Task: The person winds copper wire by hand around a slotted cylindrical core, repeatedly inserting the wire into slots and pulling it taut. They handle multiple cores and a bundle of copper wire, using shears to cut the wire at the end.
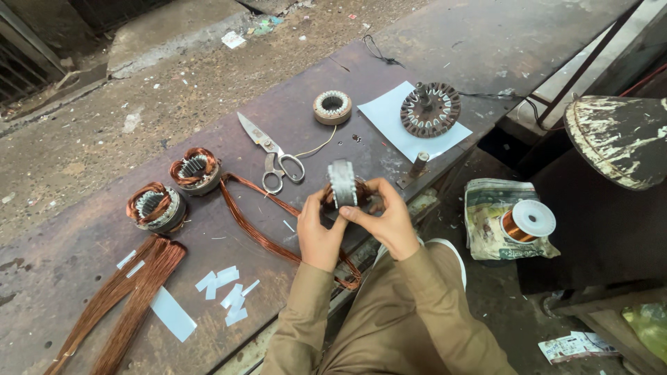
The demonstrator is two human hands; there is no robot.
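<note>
while your left hand and right hand both close around the small stator core, you hold it upright just above the near edge of the metal table. scissors lie just beyond it, a copper wire loop runs beside your left wrist, and two wound stators sit further left.
</note>
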